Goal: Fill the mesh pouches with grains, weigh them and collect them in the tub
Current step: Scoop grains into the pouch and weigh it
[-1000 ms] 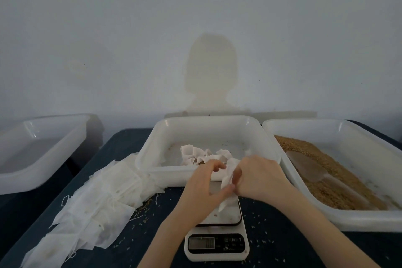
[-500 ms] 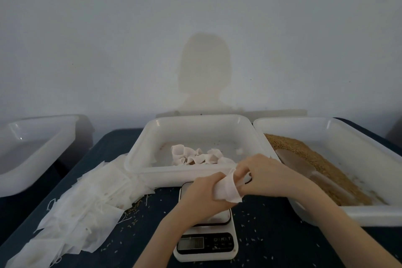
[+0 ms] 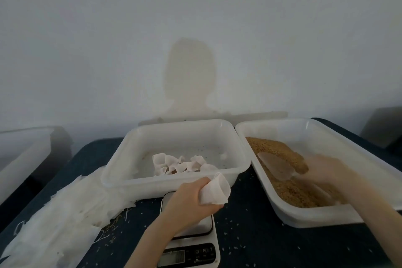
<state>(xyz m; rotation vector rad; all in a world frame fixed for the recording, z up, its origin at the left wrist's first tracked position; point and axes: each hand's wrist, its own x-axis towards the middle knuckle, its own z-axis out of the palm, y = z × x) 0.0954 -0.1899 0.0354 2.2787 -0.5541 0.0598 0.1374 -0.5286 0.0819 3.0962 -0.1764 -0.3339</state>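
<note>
The middle tub [image 3: 230, 135] is holding a small heap of filled pouches [image 3: 180, 164]. The right tub [image 3: 282, 213] is holding brown grains [image 3: 289, 191] and a scoop [image 3: 275, 166]. The left hand [image 3: 191, 199] is gripping an open mesh pouch [image 3: 215, 191] above the scale [image 3: 191, 243], near the middle tub's front rim. The right hand [image 3: 326, 169] is blurring over the grains; its grip cannot be told. Flat pouches [image 3: 65, 213] are lying on the worktop [image 3: 272, 246] at the left.

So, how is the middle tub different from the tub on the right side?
The middle tub holds a small heap of white mesh pouches; the right tub holds brown grains and a pale scoop. The right hand, blurred, reaches into the right tub; no hand is in the middle tub, though the left hand grips a pouch in front of it. Both are white, rectangular and open-topped, side by side on the dark table.
</note>
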